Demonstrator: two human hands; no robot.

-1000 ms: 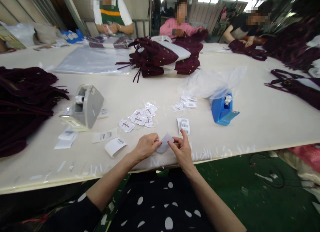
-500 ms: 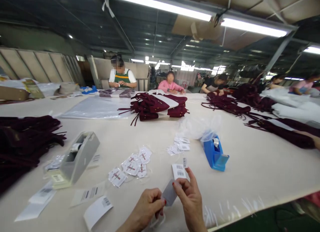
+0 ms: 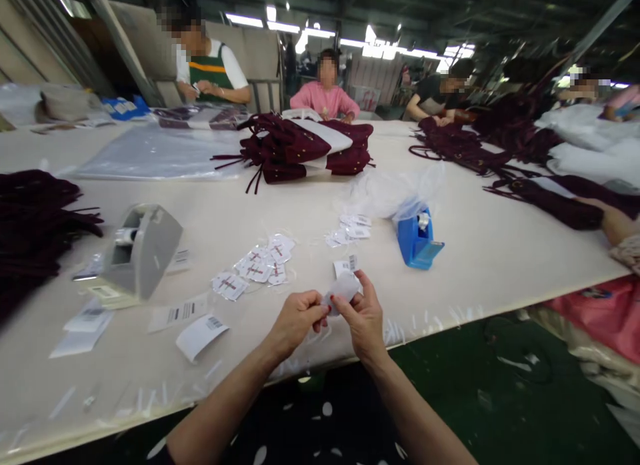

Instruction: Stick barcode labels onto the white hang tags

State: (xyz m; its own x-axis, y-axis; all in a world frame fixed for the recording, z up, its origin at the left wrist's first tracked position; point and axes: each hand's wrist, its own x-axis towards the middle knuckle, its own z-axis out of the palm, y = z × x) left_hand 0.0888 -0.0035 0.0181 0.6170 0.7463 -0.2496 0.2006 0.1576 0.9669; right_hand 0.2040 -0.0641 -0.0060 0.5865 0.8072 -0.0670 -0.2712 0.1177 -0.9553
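Note:
Near the table's front edge, my left hand (image 3: 299,319) pinches one end of a pale paper tag (image 3: 346,289). My right hand (image 3: 364,318) holds the tag's other side between thumb and fingers, so both hands are closed on it. Just beyond my right fingertips is a white barcode label (image 3: 343,267); whether it touches the tag I cannot tell. To the left of my hands lies a cluster of white hang tags (image 3: 256,270) with dark red print and thin loops. Farther off sits a smaller pile of barcoded tags (image 3: 353,230).
A grey tape dispenser (image 3: 155,248) stands left, with loose label sheets (image 3: 203,337) before it. A blue tape dispenser (image 3: 415,241) stands right, beside crumpled clear plastic (image 3: 385,191). Maroon bundles (image 3: 305,148) lie across the table (image 3: 475,271). Several people work beyond; an arm (image 3: 613,221) reaches in from the right.
The view has tipped downward, bringing my forearms and the table edge into sight. The tag between my hands has turned from grey to a paler face. Both hands still hold it.

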